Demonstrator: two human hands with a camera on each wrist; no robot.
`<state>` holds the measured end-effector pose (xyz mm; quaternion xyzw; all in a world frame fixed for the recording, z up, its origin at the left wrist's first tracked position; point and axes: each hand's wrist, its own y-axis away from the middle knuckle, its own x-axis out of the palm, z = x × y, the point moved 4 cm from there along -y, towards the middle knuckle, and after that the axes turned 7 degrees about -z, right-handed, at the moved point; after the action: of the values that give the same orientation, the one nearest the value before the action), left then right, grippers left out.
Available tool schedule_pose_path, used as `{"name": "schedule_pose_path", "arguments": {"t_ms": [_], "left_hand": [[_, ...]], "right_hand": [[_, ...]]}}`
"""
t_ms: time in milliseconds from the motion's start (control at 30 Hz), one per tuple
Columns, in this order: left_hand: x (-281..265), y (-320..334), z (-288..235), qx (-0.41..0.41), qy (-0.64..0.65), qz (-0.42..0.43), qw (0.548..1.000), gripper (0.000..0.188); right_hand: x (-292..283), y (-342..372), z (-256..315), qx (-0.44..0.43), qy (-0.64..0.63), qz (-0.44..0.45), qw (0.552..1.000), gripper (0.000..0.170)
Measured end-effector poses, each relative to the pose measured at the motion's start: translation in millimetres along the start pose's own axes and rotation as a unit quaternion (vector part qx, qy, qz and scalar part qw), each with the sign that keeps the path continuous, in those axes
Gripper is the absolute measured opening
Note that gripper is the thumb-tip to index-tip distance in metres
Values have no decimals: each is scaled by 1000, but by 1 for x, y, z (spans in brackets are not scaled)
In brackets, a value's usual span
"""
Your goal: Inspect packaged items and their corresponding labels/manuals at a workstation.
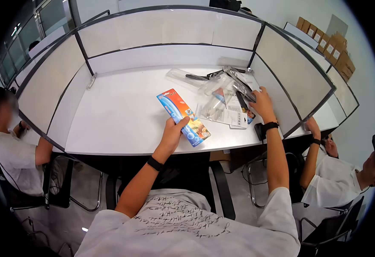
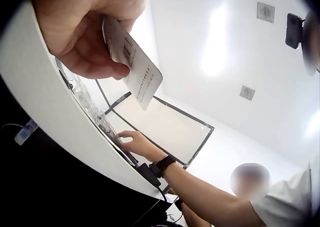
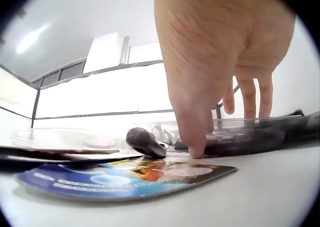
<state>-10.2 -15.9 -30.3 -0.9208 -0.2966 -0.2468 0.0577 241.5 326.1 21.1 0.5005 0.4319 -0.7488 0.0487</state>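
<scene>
My left hand (image 1: 171, 136) pinches a printed cardboard card (image 1: 180, 112), blue and orange with food pictures, its thumb on the front near the lower edge. The left wrist view shows the card's white, text-covered back (image 2: 134, 67). At the right of the table, my right hand (image 1: 262, 104) reaches down over a dark tool in clear plastic (image 3: 250, 137). Its thumb is on the near side of that tool, and the straight fingers (image 3: 248, 94) come down on the far side. Beside the thumb lie a dark rounded handle end (image 3: 145, 141) and another colourful card (image 3: 130, 178).
Clear plastic packs (image 1: 215, 107), white cards (image 1: 238, 118) and dark tools are heaped on the table's right side. Partition panels (image 1: 166, 32) enclose the white table (image 1: 110, 115). A black device (image 1: 260, 132) sits by the front right edge. Other people sit at both sides.
</scene>
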Motion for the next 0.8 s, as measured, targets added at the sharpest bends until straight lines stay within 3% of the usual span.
{"name": "schedule_pose_path", "arguments": {"t_ms": [233,300,333,500,567,733,800], "left_hand": [[4,2,-2,26,-5,-5,1000,37],[3,1,-2,30,-2,0,1000,37],[3,1,-2,19,-6,5,1000,34],[3,4,-3,20,-36,-16,999,34],[4,5,-4,20,-34,-14,999,34],[0,1,1,29,-34,-11,999,34],[-5,-4,8,33,-27,-13,999,32]], "right_hand": [[13,-14,6,11,60,48,997,33],[16,-17,10,-47,103,71,991,29],[17,-18,11,-76,88,28,993,23],[14,-22,14,-61,117,67,989,24],[12,-25,12,-35,72,34,996,19],[-15,-27,39,-79,88,-73,990,17],[-30,-26,59,-118,38,-139,982,15]]}}
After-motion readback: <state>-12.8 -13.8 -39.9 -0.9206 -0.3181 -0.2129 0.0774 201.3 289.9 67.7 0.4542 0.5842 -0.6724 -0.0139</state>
